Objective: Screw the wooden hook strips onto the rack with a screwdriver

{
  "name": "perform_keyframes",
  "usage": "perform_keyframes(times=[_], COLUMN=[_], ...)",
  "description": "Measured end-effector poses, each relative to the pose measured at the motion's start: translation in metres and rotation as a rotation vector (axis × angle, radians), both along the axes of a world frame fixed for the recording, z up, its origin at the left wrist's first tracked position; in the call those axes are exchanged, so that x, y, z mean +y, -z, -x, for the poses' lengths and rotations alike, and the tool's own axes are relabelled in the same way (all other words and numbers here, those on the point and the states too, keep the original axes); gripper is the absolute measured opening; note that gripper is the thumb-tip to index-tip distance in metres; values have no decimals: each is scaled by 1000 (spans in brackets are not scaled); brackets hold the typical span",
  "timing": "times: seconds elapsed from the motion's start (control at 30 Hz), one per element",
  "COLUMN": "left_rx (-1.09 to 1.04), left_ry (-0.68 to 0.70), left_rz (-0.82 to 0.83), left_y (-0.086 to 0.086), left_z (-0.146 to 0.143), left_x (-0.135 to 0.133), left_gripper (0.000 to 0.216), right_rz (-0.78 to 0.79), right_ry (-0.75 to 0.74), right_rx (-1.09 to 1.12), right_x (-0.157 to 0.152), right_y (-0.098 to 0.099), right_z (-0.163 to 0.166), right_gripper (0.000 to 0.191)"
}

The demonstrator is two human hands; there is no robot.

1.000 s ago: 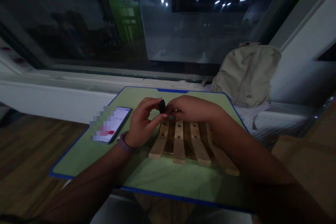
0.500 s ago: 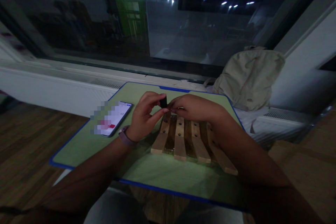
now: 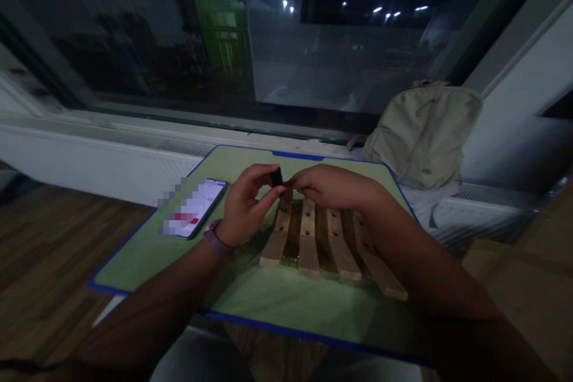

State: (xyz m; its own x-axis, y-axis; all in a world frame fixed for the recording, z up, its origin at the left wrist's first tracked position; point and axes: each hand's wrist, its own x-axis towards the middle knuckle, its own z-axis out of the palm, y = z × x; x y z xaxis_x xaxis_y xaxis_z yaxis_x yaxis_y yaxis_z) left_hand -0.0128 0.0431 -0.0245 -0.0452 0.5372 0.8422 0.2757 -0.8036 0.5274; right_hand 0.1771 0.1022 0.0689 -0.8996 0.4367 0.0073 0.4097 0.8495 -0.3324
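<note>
A row of several pale wooden slats (image 3: 322,239) with holes lies on a green mat (image 3: 250,286) with a blue edge. My left hand (image 3: 248,206) pinches a small black object (image 3: 276,177) between thumb and fingers, just above the far end of the leftmost slat. My right hand (image 3: 331,186) rests closed over the far ends of the slats, its fingertips touching the black object. What its fingers hold is hidden. A band sits on my left wrist.
A phone (image 3: 194,215) with a lit screen lies on the mat's left part. A beige backpack (image 3: 421,131) leans at the back right by a dark window. A white radiator ledge runs behind the mat. Wooden floor lies to both sides.
Both hands stay together at the slats' far end with the black object. The view has shifted slightly; the hands hardly moved.
</note>
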Motion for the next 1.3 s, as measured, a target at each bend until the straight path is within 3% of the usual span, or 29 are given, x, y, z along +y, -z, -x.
perform_keyframes(times=[0.17,0.3,0.4,0.53,0.77,0.97,1.17,1.3], left_rx=[40,140,125,73,115,117,125,29], left_ry=[57,-66,-114,-61,-36,-13,-180,-138], left_rz=[62,-57,-48,28,34,33,-77,15], left_y=[-3,-5,-4,-1,-1,-2,-7,-4], left_z=[-1,5,7,3,5,7,11,5], left_x=[-7,-4,-2,-5,-11,-7,-3,-6], left_gripper=[47,51,49,48,56,40,45,44], right_rz=[15,14,12,2,-38,-30,41,65], right_ry=[17,52,36,-7,46,15,5,8], right_rx=[-13,-39,-43,-40,-93,-112,-104,-89], right_x=[0,-2,-3,-3,-9,-8,-11,-10], right_y=[-1,-3,-3,-2,-9,-8,-12,-12], right_z=[-1,-2,-2,-2,-3,-4,-4,-5], right_gripper=[36,37,40,41,36,33,30,30])
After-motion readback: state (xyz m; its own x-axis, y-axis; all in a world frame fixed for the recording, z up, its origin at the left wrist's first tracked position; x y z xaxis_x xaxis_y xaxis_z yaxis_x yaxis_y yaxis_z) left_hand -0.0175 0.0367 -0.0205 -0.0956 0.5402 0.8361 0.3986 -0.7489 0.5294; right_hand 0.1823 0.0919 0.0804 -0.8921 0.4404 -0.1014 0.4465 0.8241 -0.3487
